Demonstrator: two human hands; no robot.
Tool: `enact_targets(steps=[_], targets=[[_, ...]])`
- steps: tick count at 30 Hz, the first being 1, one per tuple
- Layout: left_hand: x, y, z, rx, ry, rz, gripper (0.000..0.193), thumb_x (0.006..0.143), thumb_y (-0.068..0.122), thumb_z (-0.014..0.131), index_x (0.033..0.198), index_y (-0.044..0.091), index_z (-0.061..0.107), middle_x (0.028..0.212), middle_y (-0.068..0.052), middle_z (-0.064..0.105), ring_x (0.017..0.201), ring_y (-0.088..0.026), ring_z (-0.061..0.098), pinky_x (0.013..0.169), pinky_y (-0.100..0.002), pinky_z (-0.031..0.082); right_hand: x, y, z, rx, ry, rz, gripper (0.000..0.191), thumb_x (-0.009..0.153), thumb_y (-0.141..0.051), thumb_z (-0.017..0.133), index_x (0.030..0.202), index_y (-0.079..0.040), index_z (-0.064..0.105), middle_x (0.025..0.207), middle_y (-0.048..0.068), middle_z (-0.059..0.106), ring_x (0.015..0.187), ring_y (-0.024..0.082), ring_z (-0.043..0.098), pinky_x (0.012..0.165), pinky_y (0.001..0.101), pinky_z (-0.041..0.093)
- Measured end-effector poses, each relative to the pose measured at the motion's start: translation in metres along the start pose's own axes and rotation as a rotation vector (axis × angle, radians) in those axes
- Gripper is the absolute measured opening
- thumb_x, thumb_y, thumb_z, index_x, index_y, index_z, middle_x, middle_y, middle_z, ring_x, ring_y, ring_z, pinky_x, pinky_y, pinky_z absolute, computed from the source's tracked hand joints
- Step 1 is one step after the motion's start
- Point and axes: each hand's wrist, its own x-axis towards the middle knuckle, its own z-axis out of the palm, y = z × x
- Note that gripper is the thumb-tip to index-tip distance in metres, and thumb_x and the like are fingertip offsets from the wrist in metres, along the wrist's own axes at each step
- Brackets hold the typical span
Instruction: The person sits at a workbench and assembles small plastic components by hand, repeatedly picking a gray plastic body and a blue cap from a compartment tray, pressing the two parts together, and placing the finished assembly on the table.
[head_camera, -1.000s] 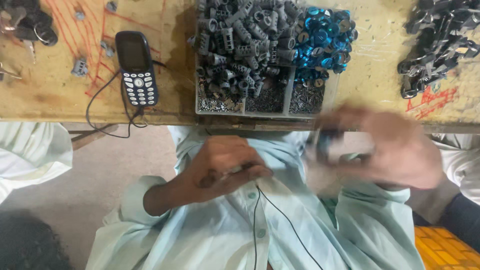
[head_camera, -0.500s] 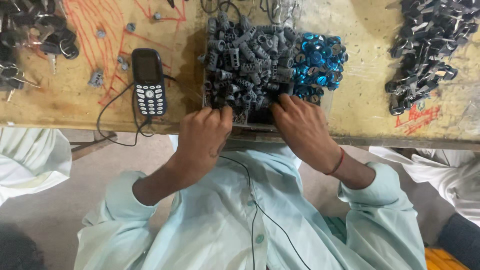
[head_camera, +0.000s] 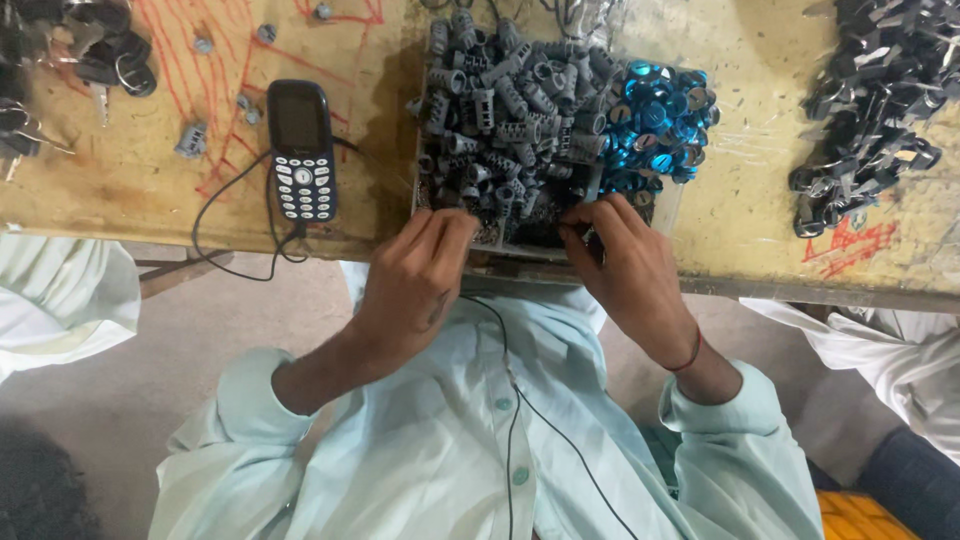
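A tray at the table's near edge holds a heap of small grey ribbed cylinders and a heap of shiny blue round caps. My left hand rests at the tray's near left corner, its fingertips curled down among the grey cylinders. My right hand reaches into the near side of the tray, fingers bent by the border between grey and blue parts. Whether either hand pinches a part is hidden by the fingers. A red thread circles my right wrist.
A dark keypad phone with a black cable lies left of the tray on the worn wooden table. Black metal clips are piled at the right, keys and rings at far left. White-sleeved people flank me.
One second ago both hands were near my chest, the right one blurred in motion. They moved up to the tray and now both dig into its near edge.
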Motion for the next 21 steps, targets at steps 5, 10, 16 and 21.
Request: enact_targets(steps=[5, 10, 16, 21], targets=[[-0.001, 0.002, 0.001, -0.007, 0.032, -0.027, 0.044, 0.076, -0.011, 0.062, 0.119, -0.005, 0.064, 0.112, -0.018, 0.063, 0.102, -0.037, 0.062, 0.086, -0.044, 0.054, -0.009, 0.005, -0.004, 0.101, 0.056, -0.039, 0.017, 0.097, 0.003, 0.068, 0.112, -0.003, 0.06, 0.101, 0.014, 0.062, 0.086, 0.035, 0.066, 0.073, 0.0409, 0.052], [-0.002, 0.007, 0.005, -0.124, 0.142, -0.143, 0.021, 0.092, -0.006, 0.069, 0.112, 0.0, 0.065, 0.103, -0.013, 0.068, 0.094, -0.031, 0.069, 0.081, -0.039, 0.056, -0.014, 0.009, -0.006, 0.283, 0.009, 0.051, 0.015, 0.098, 0.004, 0.062, 0.112, 0.001, 0.056, 0.097, 0.013, 0.062, 0.083, 0.024, 0.068, 0.074, 0.0346, 0.054], [0.0, 0.018, 0.02, -1.057, -0.061, -0.56, 0.018, 0.098, 0.004, 0.07, 0.115, 0.001, 0.066, 0.097, -0.009, 0.075, 0.086, -0.014, 0.075, 0.077, -0.028, 0.065, -0.02, 0.017, -0.002, 1.151, -0.159, 0.404, 0.01, 0.109, -0.009, 0.051, 0.114, -0.001, 0.052, 0.1, 0.009, 0.064, 0.08, 0.013, 0.066, 0.073, 0.0291, 0.058], [0.01, 0.028, 0.044, -0.813, 0.074, -0.149, 0.012, 0.104, 0.004, 0.069, 0.115, 0.0, 0.07, 0.102, -0.008, 0.075, 0.091, -0.011, 0.075, 0.08, -0.025, 0.064, -0.04, 0.009, 0.008, 1.095, -0.03, 0.19, 0.008, 0.114, -0.009, 0.046, 0.119, -0.003, 0.044, 0.113, 0.011, 0.059, 0.08, 0.012, 0.064, 0.074, 0.0279, 0.056]])
